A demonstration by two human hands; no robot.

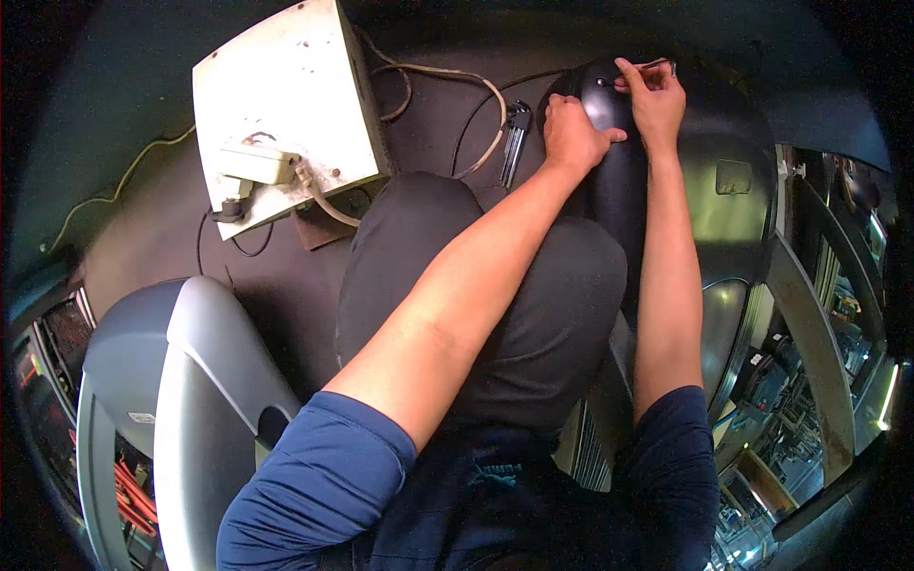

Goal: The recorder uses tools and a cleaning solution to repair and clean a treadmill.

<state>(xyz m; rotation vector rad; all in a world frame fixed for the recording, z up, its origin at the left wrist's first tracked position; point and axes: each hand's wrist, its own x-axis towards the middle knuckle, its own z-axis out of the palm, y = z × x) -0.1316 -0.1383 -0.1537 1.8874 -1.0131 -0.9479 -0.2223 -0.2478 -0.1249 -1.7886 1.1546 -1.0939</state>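
Note:
My left hand (572,133) lies on a glossy black curved housing (614,181), its thumb stretched out to the right; it holds nothing that shows. Beside it on the right, my right hand (655,100) pinches a thin dark hex key (619,84). The key's tip is at a small round screw head (602,83) near the top of the housing. Fingers hide part of the key. Left of my hands, a folding hex key set (514,143) in a black holder rests on the dark floor (428,124).
A stained white box (286,86) with an adapter (257,164) plugged in stands at the upper left. Loose cables (476,78) curl between it and the housing. A silver-and-grey machine cover (219,362) is at the lower left. Cluttered shelves (771,409) show beyond a frame on the right.

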